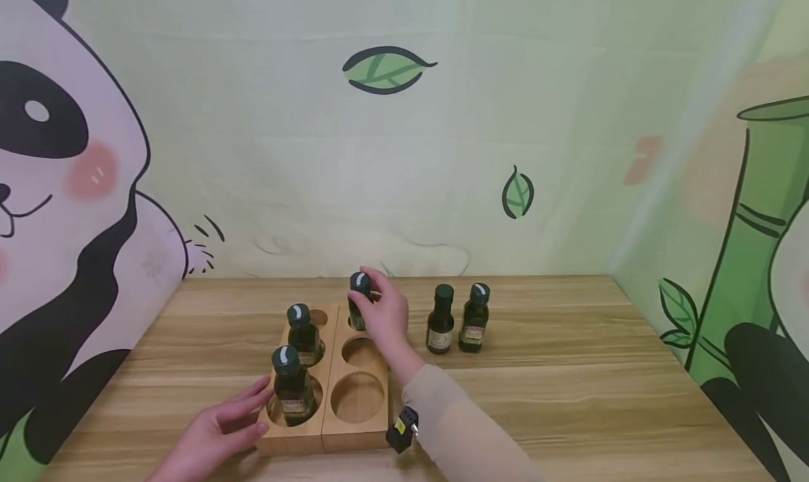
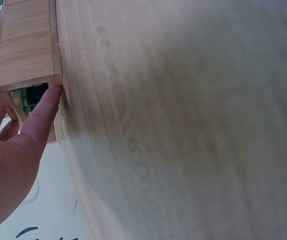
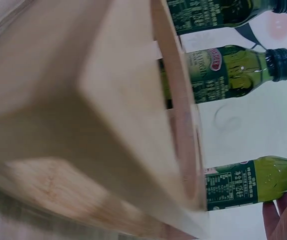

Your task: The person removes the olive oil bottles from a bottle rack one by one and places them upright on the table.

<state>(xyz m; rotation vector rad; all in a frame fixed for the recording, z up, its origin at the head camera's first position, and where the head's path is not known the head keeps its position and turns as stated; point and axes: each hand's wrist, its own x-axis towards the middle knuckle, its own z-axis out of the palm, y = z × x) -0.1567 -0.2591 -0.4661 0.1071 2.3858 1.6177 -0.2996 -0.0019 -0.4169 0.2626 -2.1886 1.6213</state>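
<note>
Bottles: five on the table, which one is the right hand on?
The bottle in the far hole of the rack's right column; the right hand grips its neck. Two others sit in left-column holes, two stand loose on the table.

A playful staged room is showing here: cartoon panda [image 1: 57, 187] and bamboo [image 1: 752, 222] drawings are covering the walls, closing in around a wooden counter [image 1: 569, 383].

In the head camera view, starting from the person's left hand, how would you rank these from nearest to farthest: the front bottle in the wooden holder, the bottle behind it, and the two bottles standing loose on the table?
From the left hand:
1. Front bottle, in the wooden holder's near left hole, just beside the fingertips.
2. Bottle behind it, in the left column's middle hole.
3. Two loose bottles, right of the holder; the darker left one is slightly nearer.
</note>
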